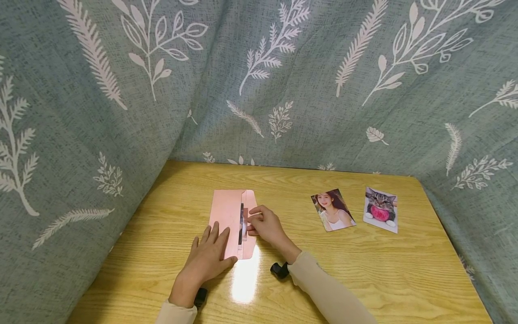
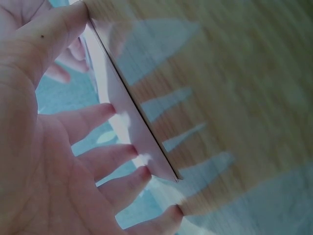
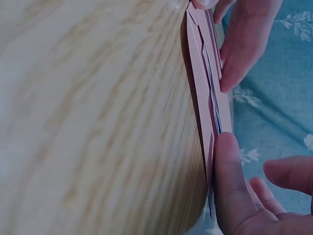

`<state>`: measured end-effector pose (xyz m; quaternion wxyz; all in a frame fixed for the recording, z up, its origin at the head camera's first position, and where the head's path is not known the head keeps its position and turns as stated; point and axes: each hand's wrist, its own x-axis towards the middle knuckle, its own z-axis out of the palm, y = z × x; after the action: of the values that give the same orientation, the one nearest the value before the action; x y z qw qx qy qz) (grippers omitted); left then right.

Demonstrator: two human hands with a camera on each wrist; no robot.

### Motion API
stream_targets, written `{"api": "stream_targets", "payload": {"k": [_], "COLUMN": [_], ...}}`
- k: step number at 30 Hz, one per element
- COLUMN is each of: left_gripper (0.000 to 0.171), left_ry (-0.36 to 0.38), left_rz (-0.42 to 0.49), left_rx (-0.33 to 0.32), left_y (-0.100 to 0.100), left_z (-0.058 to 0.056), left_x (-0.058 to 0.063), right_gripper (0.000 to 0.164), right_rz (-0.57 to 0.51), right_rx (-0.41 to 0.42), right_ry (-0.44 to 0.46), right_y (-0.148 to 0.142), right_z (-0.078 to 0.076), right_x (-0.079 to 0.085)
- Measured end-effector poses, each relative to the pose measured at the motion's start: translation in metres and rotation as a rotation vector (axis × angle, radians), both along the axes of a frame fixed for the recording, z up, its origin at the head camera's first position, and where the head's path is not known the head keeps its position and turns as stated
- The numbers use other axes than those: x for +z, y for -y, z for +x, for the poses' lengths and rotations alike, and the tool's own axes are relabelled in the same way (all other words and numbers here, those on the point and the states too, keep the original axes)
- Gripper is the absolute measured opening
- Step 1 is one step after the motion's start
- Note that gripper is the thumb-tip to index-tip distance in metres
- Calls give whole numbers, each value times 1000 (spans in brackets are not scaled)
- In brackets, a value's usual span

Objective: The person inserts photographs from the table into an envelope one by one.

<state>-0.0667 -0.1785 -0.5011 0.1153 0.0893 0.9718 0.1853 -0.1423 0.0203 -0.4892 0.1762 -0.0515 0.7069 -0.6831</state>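
A pink envelope (image 1: 226, 204) lies on the table with its flap (image 1: 250, 198) unfolded to the right. Partway inside its opening sits a photo (image 1: 241, 225), its edge showing as a dark strip with a paler part beside it. My left hand (image 1: 208, 254) is spread over the envelope's lower left part, fingers straight and thumb near the bottom edge. At the opening, my right hand (image 1: 267, 227) touches the photo's edge with its fingertips. In the right wrist view, one straight finger (image 3: 227, 156) rests along that edge, while another digit stands apart from it.
To the right lie a photo of a person (image 1: 333, 210) and a photo of a cat (image 1: 380, 210). The wooden table (image 1: 384, 279) is bordered at the back and sides by a patterned blue-green cloth (image 1: 307, 121).
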Motion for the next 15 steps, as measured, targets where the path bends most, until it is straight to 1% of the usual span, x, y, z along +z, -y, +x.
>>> {"api": "stream_targets", "payload": {"k": [1, 2, 6, 8, 11, 15], "left_gripper": [85, 84, 84, 84, 84, 85], "left_ry": [-2, -3, -11, -15, -18, -13], "left_rz": [-1, -2, -5, -3, -3, -5], "left_rx": [-1, -1, -5, -6, -7, -3], "left_y": [0, 0, 0, 0, 0, 0], "left_z": [0, 0, 0, -1, -1, -1], "left_x": [0, 0, -1, -2, -1, -1], "right_gripper": [26, 26, 26, 25, 24, 23], "right_rz": [1, 1, -8, -8, -12, -14], "right_rx": [2, 2, -11, -21, -32, -25], "right_ry": [5, 7, 20, 15, 14, 8], "right_y": [1, 2, 5, 7, 9, 10], "right_z": [1, -1, -8, -11, -12, -12], "right_x": [2, -1, -20, -27, -31, -32]}}
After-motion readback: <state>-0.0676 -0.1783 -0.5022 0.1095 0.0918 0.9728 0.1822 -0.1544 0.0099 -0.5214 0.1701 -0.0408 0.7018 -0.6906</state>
